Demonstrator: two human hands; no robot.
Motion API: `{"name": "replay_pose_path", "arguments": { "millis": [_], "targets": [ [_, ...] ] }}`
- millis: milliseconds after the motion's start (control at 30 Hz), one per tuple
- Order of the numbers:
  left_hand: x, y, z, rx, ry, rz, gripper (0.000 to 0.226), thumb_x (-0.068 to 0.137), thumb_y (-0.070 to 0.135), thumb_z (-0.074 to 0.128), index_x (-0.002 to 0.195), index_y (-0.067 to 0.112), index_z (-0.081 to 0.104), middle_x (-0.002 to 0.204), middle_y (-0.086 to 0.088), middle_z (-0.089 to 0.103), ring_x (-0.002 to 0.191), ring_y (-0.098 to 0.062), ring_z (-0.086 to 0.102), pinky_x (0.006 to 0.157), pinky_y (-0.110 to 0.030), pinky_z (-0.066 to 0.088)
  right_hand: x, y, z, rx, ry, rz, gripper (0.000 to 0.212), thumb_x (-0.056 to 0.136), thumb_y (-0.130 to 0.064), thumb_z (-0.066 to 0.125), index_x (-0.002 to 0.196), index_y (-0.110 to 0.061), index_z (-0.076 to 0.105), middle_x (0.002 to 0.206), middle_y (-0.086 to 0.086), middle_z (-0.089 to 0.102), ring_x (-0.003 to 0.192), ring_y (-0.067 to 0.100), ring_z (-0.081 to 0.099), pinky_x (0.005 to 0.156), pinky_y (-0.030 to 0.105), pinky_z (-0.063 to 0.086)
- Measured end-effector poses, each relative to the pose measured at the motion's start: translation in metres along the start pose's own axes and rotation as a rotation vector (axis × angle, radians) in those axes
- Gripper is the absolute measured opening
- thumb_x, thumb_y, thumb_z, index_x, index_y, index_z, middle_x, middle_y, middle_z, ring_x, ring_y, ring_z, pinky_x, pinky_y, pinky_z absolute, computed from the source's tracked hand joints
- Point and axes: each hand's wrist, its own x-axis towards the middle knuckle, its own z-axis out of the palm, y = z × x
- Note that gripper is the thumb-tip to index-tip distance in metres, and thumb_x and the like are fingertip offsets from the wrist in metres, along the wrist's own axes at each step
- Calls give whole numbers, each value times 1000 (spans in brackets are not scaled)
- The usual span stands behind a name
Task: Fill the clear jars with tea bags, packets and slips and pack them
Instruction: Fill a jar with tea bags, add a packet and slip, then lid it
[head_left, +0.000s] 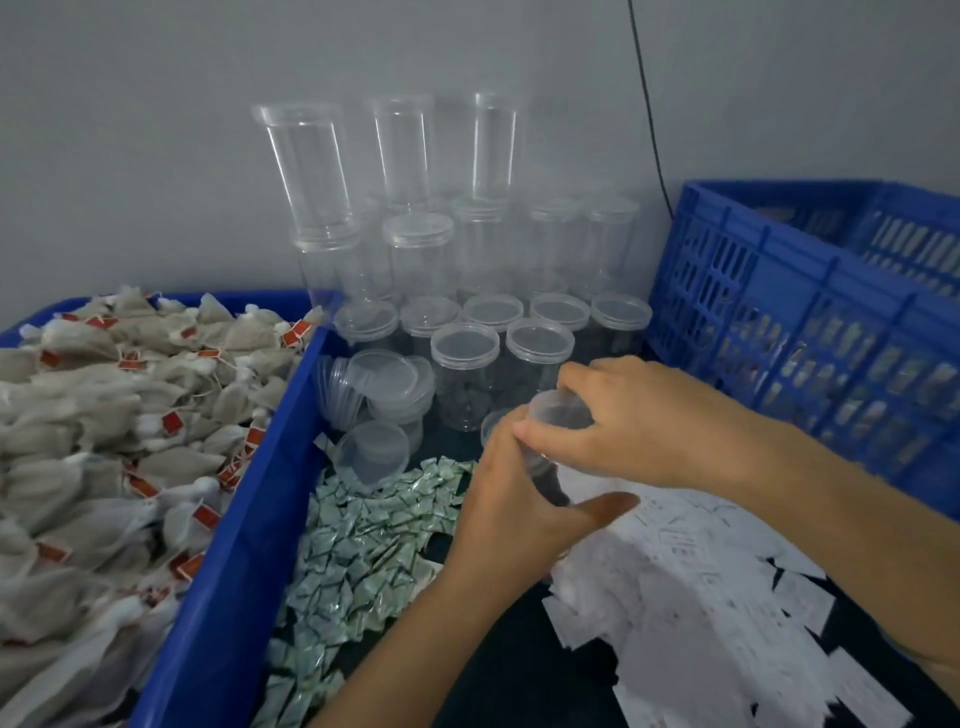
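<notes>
Grip: left hand (506, 501) wraps the lower body of one clear jar (560, 413), fingers curled round it, thumb stretched out to the right below it. Right hand (641, 423) clasps the jar's upper end from above, fingers curled over the rim. The jar is tilted, top leaning away from the person, and is held off the surface between the two hands. Motion blur: cannot tell whether a lid sits on it, nor what is inside.

Below the hands: white slips (701, 597) lie in a loose heap to the right; green-and-white packets (363, 535) are spread to the left of them, along the wall of the blue bin (244, 525).

Bin contents: tea bags (104, 415) with red tags, piled high.

Just beyond the hands: loose lids (387, 382) in a heap, then lidded jars (465, 374) standing upright in rows. Behind these, stacked jars (311, 171) rise against the grey wall.

Right side: blue crate (805, 312), slatted. A black cable (649, 104) runs down the wall behind it.
</notes>
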Motion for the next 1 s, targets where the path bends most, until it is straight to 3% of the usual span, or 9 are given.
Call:
{"name": "replay_pose_path", "arguments": {
  "millis": [200, 367, 533, 667, 767, 833, 900, 933, 1000],
  "targets": [
    [-40, -15, -27, 214, 8, 25, 66, 55, 53, 82, 114, 44, 53, 105, 18, 63, 96, -2, 62, 76, -29, 55, -9, -14, 26, 173, -179, -40, 58, 66, -93, 36, 82, -38, 42, 75, -10, 54, 63, 6, 53, 55, 27, 36],
    [-78, -27, -41, 376, 29, 90, 73, 53, 54, 79, 120, 41, 52, 109, 23, 58, 100, 1, 58, 79, -20, 49, -28, -18, 63, 430, -287, -110, 56, 70, -85, 53, 95, -36, 45, 72, -15, 59, 60, 1, 52, 57, 23, 39],
    [-90, -35, -45, 260, 1, 56, 74, 53, 45, 85, 119, 44, 53, 111, 21, 61, 103, -1, 59, 80, -13, 47, -43, -16, 73, 581, -277, -239, 50, 74, -62, 76, 111, -46, 45, 104, -27, 54, 96, -3, 56, 79, 26, 52],
    [-87, -42, -53, 162, -64, 0, 75, 52, 42, 89, 120, 45, 54, 115, 18, 63, 109, -2, 60, 89, -21, 50, -48, -14, 58, 488, -394, -437, 81, 77, -26, 85, 133, -56, 35, 136, -32, 30, 129, -15, 30, 100, 15, 39],
    [-88, -43, -51, 171, -58, 26, 72, 55, 47, 85, 119, 38, 55, 113, 15, 63, 107, -6, 60, 88, -24, 50, -49, -14, 52, 520, -558, -379, 104, 72, -54, 83, 138, -75, 6, 148, -43, 2, 141, -12, 14, 110, 24, 30],
    [-90, -40, -47, 207, -76, 75, 73, 56, 49, 83, 121, 40, 52, 114, 18, 59, 107, -5, 58, 85, -14, 46, -48, -18, 55, 484, -513, -274, 87, 67, -85, 58, 136, -75, 7, 153, -32, 14, 141, 2, 31, 111, 31, 36],
    [-91, -39, -43, 245, -92, 106, 72, 57, 48, 84, 120, 39, 52, 112, 19, 57, 105, -4, 58, 82, -12, 44, -46, -21, 57, 395, -478, -221, 62, 65, -93, 41, 120, -67, 34, 128, -24, 53, 114, 3, 57, 91, 25, 47],
    [-90, -39, -42, 251, -95, 104, 71, 56, 48, 84, 120, 39, 52, 111, 19, 57, 104, -4, 58, 81, -13, 45, -45, -21, 57, 394, -479, -208, 51, 69, -89, 47, 111, -62, 40, 111, -27, 58, 102, 2, 61, 81, 22, 49],
    [-90, -40, -42, 259, -82, 94, 73, 55, 51, 83, 120, 42, 50, 110, 21, 56, 105, -2, 56, 80, -10, 43, -45, -13, 55, 434, -482, -286, 56, 76, -61, 74, 119, -63, 38, 116, -33, 48, 111, -4, 54, 83, 21, 50]
  ]
}}
